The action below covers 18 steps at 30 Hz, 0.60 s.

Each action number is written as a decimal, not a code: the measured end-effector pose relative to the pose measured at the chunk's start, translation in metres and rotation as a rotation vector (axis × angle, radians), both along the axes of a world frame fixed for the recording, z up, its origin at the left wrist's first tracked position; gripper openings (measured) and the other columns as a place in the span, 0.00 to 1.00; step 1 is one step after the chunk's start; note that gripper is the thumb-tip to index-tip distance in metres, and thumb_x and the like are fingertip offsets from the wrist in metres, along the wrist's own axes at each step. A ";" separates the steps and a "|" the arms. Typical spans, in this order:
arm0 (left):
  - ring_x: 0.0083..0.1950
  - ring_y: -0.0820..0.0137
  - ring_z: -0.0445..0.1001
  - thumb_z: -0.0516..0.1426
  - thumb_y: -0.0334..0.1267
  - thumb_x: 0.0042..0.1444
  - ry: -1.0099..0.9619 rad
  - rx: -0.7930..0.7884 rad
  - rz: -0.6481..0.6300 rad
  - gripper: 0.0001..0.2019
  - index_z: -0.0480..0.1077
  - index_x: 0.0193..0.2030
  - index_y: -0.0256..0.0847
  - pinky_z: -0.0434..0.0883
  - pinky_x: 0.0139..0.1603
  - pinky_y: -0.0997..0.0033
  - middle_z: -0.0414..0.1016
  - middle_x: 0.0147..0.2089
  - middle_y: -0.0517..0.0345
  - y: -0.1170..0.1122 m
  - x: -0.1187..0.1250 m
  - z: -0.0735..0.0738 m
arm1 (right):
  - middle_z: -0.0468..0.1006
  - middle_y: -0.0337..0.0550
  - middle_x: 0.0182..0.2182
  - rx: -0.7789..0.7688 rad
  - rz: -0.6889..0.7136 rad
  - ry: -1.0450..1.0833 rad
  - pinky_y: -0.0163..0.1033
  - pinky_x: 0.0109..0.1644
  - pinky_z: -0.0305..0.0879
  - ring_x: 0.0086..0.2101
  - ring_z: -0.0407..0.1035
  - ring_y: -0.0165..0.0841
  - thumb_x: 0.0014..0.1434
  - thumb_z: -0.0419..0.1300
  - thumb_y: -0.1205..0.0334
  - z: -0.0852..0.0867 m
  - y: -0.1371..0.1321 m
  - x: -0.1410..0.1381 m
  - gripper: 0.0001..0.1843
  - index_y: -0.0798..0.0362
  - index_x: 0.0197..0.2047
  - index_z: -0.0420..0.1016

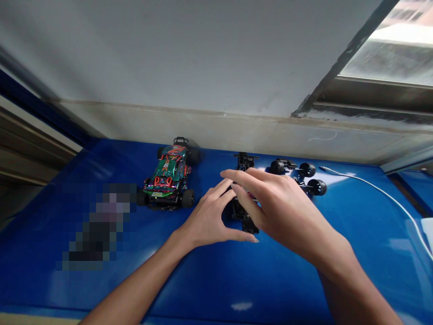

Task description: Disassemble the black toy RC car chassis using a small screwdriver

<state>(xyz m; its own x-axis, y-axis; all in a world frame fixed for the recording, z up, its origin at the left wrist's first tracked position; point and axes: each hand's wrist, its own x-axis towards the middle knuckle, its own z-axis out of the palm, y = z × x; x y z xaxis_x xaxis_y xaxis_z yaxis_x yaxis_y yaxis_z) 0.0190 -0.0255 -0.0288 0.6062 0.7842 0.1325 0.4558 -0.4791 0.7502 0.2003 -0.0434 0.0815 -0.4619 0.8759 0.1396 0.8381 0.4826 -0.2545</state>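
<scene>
A black toy car chassis (241, 211) lies lengthwise on the blue table in the middle of the view, partly hidden under my hands. My left hand (211, 214) is curved around its left side, with the thumb along the near end and the fingertips on the upper part. Above the chassis, my right hand (270, 198) bends over from the right with its fingers curled and pressed close to the left fingertips. Whatever small thing the right fingers hold, if any, is hidden.
A green and red toy car (168, 174) stands left of the chassis. Black axles with wheels (307, 170) lie behind my right hand. A white cable (375, 183) crosses the right side. A pixelated dark object (98, 228) is at left. A wall (203, 122) bounds the blue table (209, 284).
</scene>
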 end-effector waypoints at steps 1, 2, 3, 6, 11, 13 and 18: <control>0.81 0.38 0.55 0.70 0.72 0.44 0.002 0.002 -0.005 0.56 0.62 0.75 0.46 0.60 0.77 0.29 0.61 0.79 0.39 0.000 0.000 0.000 | 0.84 0.49 0.48 -0.005 0.002 -0.001 0.43 0.41 0.72 0.41 0.80 0.40 0.69 0.52 0.75 0.000 0.000 0.000 0.32 0.47 0.72 0.69; 0.82 0.39 0.54 0.70 0.73 0.44 0.002 0.008 -0.009 0.56 0.62 0.75 0.45 0.60 0.78 0.31 0.61 0.79 0.39 0.000 0.000 0.001 | 0.83 0.49 0.49 -0.012 0.004 0.002 0.42 0.41 0.72 0.41 0.80 0.39 0.68 0.52 0.77 0.000 0.001 0.001 0.34 0.46 0.74 0.67; 0.82 0.39 0.54 0.70 0.73 0.45 0.001 0.013 -0.012 0.56 0.62 0.75 0.45 0.59 0.79 0.32 0.61 0.79 0.40 0.000 0.000 0.001 | 0.83 0.49 0.50 -0.016 0.005 0.008 0.41 0.40 0.72 0.40 0.79 0.38 0.67 0.51 0.78 0.000 0.001 0.001 0.37 0.44 0.75 0.64; 0.81 0.41 0.56 0.70 0.71 0.45 -0.022 0.026 -0.010 0.52 0.66 0.72 0.45 0.61 0.78 0.34 0.61 0.79 0.41 0.001 0.001 0.001 | 0.79 0.48 0.55 -0.005 0.021 0.032 0.40 0.37 0.70 0.35 0.76 0.34 0.65 0.53 0.77 0.001 0.000 0.001 0.40 0.41 0.76 0.62; 0.81 0.39 0.56 0.72 0.68 0.46 -0.031 0.018 -0.013 0.50 0.67 0.71 0.46 0.62 0.77 0.31 0.60 0.80 0.42 0.001 0.001 -0.001 | 0.80 0.47 0.52 0.030 0.027 0.022 0.42 0.37 0.69 0.35 0.77 0.37 0.67 0.56 0.72 0.000 -0.001 0.000 0.34 0.44 0.73 0.66; 0.82 0.37 0.54 0.71 0.71 0.44 -0.008 0.000 -0.003 0.55 0.63 0.74 0.46 0.60 0.77 0.27 0.59 0.80 0.40 0.000 0.000 -0.002 | 0.82 0.47 0.47 0.021 0.011 0.001 0.42 0.37 0.70 0.36 0.78 0.38 0.69 0.55 0.71 -0.001 0.000 0.001 0.31 0.46 0.73 0.68; 0.82 0.40 0.53 0.70 0.72 0.45 -0.008 0.019 -0.014 0.53 0.65 0.73 0.46 0.60 0.78 0.32 0.59 0.80 0.42 0.001 0.000 0.000 | 0.81 0.47 0.52 0.004 0.024 0.012 0.39 0.37 0.69 0.36 0.77 0.35 0.67 0.52 0.76 -0.001 0.000 0.002 0.38 0.41 0.77 0.60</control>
<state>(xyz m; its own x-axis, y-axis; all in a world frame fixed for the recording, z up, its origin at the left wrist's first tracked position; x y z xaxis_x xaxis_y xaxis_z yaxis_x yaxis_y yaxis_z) 0.0188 -0.0247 -0.0292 0.6160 0.7729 0.1521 0.4428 -0.4995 0.7446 0.2028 -0.0430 0.0805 -0.4812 0.8639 0.1486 0.8232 0.5036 -0.2623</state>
